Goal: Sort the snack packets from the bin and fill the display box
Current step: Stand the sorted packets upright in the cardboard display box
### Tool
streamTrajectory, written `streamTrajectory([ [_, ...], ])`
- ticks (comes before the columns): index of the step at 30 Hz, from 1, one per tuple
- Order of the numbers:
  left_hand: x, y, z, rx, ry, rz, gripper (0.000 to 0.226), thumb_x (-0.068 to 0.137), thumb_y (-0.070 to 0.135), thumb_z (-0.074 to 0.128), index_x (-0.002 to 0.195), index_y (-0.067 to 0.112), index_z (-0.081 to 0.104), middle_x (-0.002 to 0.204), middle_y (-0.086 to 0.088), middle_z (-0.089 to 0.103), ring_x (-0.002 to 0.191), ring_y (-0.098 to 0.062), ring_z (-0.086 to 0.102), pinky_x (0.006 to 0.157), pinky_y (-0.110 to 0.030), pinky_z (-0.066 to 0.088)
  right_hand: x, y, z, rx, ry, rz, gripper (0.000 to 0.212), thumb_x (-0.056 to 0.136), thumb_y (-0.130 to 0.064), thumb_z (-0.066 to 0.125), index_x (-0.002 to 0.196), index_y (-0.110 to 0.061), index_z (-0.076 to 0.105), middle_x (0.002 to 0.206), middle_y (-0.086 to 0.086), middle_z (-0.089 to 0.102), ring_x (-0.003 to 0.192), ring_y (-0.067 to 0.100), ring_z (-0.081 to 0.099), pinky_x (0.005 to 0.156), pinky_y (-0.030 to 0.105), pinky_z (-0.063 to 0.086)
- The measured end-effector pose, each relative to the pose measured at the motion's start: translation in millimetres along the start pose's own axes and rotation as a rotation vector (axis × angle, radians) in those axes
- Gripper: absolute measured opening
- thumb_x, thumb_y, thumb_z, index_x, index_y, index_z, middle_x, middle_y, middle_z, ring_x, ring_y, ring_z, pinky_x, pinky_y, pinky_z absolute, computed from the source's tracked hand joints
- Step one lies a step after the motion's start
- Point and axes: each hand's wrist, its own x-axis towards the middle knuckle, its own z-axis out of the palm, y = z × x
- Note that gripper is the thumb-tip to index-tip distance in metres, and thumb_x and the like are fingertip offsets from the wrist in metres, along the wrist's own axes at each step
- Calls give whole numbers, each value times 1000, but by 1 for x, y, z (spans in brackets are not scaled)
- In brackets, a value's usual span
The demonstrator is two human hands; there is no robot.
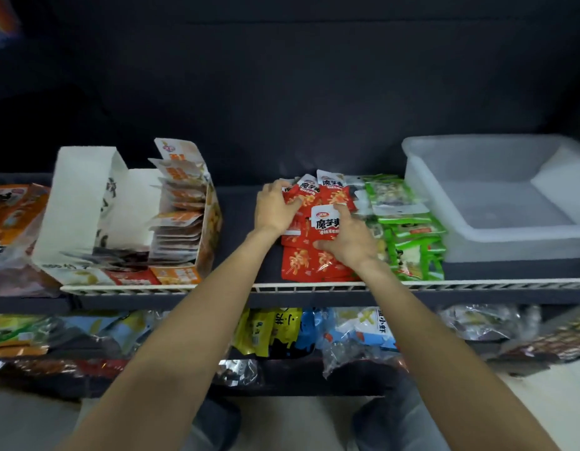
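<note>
A heap of red snack packets lies mid-shelf. My left hand grips the heap's left upper side, fingers curled over the packets. My right hand pinches one red packet with a white label on top of the heap. Green packets are stacked just right of the red ones. The cardboard display box stands at the left, its right compartment holding a row of orange packets. The clear plastic bin sits at the far right and looks empty.
A white wire rail runs along the shelf's front edge. More bagged snacks lie at the shelf's far left. The lower shelf holds several yellow, blue and clear bags. A dark wall backs the shelf.
</note>
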Motion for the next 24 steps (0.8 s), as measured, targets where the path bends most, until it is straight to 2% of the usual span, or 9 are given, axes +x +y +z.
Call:
streamTrajectory([
  [3,16,-4,10,63,-99,-53,51,88,38,62,132,16,49,131,-12,51,124,-29,42,104,-36,34,2,2,7,-16,45,17,84,75,-46,75,142,-21,31,131,12,53,113,31,57,87,40,49],
  [6,19,-9,13,-7,-152,-96,56,87,37,64,136,18,46,132,-8,54,122,-25,50,102,-38,41,3,2,10,-24,50,26,81,76,-47,74,142,-20,35,136,12,48,114,32,57,92,44,49],
  [12,0,-21,-8,23,-145,-114,67,76,24,74,136,20,44,125,-6,58,116,-23,54,97,-37,45,1,1,9,-33,56,22,81,77,-47,73,143,-21,35,142,11,43,118,31,55,92,42,47],
  [15,-23,-26,-25,-53,-312,-188,76,71,19,76,135,23,35,121,-2,58,108,-18,57,94,-38,48,-1,0,8,-30,52,18,81,77,-47,72,144,-22,33,143,11,42,119,31,54,93,42,47],
  [17,-35,-27,-31,-81,-392,-224,82,72,23,78,138,25,29,121,-1,58,106,-18,58,93,-39,49,-1,0,9,-31,46,23,81,78,-47,72,145,-22,32,144,10,40,120,31,53,93,42,47],
  [21,-40,-22,-30,12,-257,-252,86,75,54,70,143,22,27,125,0,57,112,-21,58,94,-40,48,-2,-1,10,-32,48,37,82,79,-48,71,146,-23,30,146,10,38,121,31,52,92,43,48],
  [24,-42,-19,-27,232,-181,-192,80,74,57,70,138,22,36,126,0,59,112,-21,59,90,-41,50,-4,-1,11,-46,65,36,82,79,-48,71,146,-24,30,147,10,37,123,31,51,93,44,47],
])
